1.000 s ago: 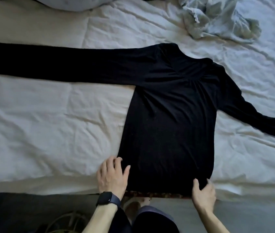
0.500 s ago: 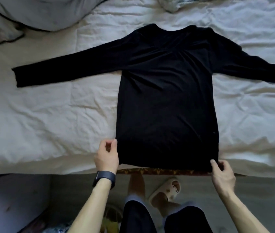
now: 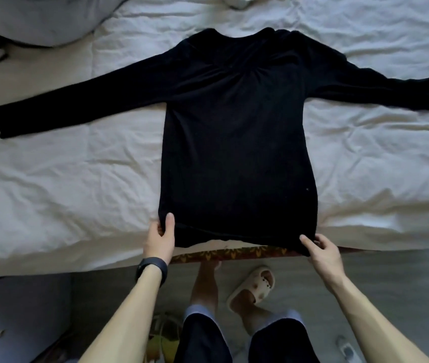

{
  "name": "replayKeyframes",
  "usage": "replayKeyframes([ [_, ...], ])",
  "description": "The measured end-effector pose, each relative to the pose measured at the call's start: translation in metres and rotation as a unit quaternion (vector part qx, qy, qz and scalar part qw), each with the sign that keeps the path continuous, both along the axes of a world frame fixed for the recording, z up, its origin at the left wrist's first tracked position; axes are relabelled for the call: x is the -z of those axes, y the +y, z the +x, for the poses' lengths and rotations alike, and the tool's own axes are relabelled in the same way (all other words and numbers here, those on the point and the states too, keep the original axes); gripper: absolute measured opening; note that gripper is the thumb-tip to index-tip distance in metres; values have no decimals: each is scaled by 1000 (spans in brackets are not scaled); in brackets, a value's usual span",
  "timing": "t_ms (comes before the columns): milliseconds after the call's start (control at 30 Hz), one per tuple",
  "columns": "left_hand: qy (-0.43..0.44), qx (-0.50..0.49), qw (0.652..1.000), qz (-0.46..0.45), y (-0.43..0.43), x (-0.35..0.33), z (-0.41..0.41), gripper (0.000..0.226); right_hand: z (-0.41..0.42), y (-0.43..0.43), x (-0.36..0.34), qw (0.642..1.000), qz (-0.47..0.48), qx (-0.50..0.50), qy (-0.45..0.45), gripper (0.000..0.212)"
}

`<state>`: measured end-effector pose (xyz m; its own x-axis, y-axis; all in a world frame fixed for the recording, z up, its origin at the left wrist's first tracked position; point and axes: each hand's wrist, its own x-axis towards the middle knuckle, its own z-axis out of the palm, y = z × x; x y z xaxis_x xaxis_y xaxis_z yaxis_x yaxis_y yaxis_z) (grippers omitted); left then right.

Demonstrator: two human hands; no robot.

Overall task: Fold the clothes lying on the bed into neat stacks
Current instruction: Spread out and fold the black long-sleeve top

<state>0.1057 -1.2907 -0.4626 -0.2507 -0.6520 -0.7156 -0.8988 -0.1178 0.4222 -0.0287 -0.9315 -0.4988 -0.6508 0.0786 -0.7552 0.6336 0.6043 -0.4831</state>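
A black long-sleeved top (image 3: 237,142) lies flat on the white bed sheet (image 3: 64,184), neck away from me, both sleeves spread out to the sides. My left hand (image 3: 159,238) pinches the hem's left corner, thumb on top of the cloth. My right hand (image 3: 322,251) pinches the hem's right corner at the bed's near edge. The hem between my hands is lifted a little off the sheet.
A grey pillow (image 3: 43,19) lies at the far left. A bit of light crumpled cloth (image 3: 237,1) shows at the top edge. A patterned mattress border (image 3: 234,252) runs under the hem. My legs and a beige slipper (image 3: 252,286) stand on the floor below.
My hands went from resting at the hem to pinching its two corners. The hem has drawn nearer the bed's edge and the view has shifted, so both sleeves now show.
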Motion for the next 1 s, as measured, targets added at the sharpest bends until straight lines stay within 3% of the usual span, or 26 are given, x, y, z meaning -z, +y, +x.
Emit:
replayKeyframes([
  [67,-15,51,998,-28,7,6,10,59,3,2,4,1000,-11,1,2,44],
  [167,-24,73,995,-66,13,11,16,42,5,-4,-7,999,-14,17,30,16],
  [333,59,-94,993,-48,22,-15,34,25,2,0,-48,988,-30,131,80,11],
  [467,111,-250,955,111,32,-20,59,20,9,14,-63,990,-27,110,89,11],
  [533,33,-163,977,131,31,-8,71,20,13,20,-58,995,1,79,69,12],
  [633,-61,1,995,83,22,5,68,27,12,25,-44,997,26,53,45,11],
  [833,-104,27,994,28,28,11,40,28,5,27,-16,999,31,26,28,11],
  [933,-79,32,995,42,40,14,41,50,6,26,-7,998,38,37,21,12],
  [1000,-46,60,996,36,47,16,46,52,7,29,-1,999,33,28,22,13],
])
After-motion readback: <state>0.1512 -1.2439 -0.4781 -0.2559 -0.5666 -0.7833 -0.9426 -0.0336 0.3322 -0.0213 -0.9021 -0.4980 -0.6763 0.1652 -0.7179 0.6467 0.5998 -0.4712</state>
